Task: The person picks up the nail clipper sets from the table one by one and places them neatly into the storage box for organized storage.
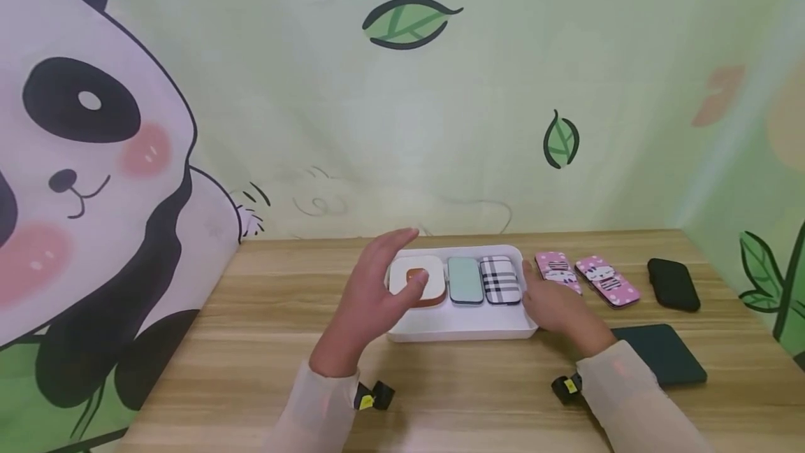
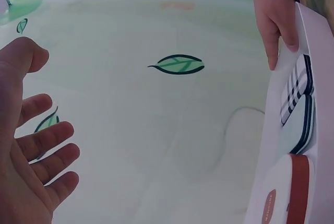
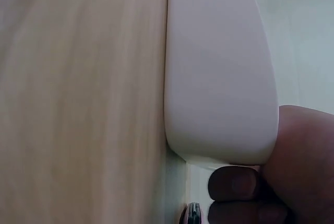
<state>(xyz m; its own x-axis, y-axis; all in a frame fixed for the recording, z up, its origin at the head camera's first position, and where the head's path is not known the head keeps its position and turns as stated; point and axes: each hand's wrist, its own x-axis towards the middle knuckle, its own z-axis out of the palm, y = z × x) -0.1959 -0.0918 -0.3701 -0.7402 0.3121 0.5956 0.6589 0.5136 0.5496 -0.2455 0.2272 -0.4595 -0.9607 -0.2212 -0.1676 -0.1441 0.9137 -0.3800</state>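
Observation:
A shallow white tray (image 1: 462, 326) stands on the table. In it lie a white rounded-square box with a brown side (image 1: 434, 278), a mint-green rounded case (image 1: 466, 279) and a black-and-white plaid case (image 1: 501, 279). My left hand (image 1: 377, 292) hovers over the tray's left end, its fingers relaxed and holding nothing. In the left wrist view, the fingers (image 2: 55, 153) are spread apart from the tray. At the tray's right end, my right hand (image 1: 553, 303) grips the wall. The right wrist view has the thumb (image 3: 302, 156) at the rim and curled fingers (image 3: 235, 185) against the end.
Right of the tray lie two pink patterned cases (image 1: 557, 271) (image 1: 607, 282) and a black pouch (image 1: 673, 284). Nearer, a dark green flat rectangle (image 1: 666, 355) sits partly behind the right sleeve. A printed panda-and-leaf backdrop (image 1: 302, 103) rises behind the wooden table (image 1: 251, 341).

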